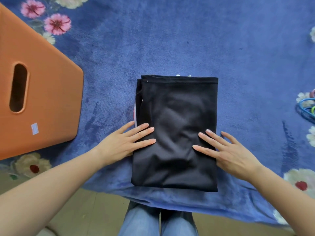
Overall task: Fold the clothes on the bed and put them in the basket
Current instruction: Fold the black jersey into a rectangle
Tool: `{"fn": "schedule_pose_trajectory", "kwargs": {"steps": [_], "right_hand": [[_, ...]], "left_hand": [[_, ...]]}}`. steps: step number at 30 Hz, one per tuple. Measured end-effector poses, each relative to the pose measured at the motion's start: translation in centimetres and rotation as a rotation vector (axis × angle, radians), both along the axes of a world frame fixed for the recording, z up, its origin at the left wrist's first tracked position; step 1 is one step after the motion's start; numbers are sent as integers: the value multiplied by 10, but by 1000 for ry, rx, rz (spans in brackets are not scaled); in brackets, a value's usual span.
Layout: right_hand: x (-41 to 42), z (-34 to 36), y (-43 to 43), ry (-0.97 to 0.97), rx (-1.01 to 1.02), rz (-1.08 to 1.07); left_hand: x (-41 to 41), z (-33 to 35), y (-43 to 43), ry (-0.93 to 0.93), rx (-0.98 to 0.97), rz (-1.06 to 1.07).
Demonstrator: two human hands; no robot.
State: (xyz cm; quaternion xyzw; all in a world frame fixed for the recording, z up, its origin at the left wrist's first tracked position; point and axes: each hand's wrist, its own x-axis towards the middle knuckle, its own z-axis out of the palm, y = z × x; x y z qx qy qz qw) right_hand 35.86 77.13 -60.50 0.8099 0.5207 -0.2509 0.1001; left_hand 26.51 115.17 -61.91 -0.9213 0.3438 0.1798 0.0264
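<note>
our left hand and right hand lie flat, fingers spread, pressing the side edges of the black garment. it sits folded into a neat rectangle on the blue floral bed, right of the orange basket.

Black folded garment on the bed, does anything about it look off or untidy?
The black garment is mostly neat. A white and red strip pokes out at its left edge, just beyond the left hand, and a white sliver shows at the far edge. Creases cross the middle.
</note>
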Motion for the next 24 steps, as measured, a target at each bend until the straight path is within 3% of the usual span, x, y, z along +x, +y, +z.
{"fn": "schedule_pose_trajectory", "kwargs": {"steps": [3, 6, 8, 11, 15, 20, 24], "right_hand": [[7, 6, 0, 145, 3, -97], [19, 23, 7, 463, 79, -425], [29, 38, 18, 671, 192, -724], [60, 45, 32, 821, 403, -1010], [95, 26, 50, 876, 241, -1402], [101, 15, 67, 796, 274, -1535], [87, 17, 77, 755, 574, -1685]], "left_hand": [[5, 0, 4, 94, -88, 38], [8, 5, 6, 212, -241, 159], [10, 15, 4, 376, -455, 395], [26, 34, -1, 641, -738, 898], [58, 26, -5, 752, -877, 1281], [72, 24, -23, 525, -919, 1481], [69, 43, -56, 222, -820, 1490]]}}
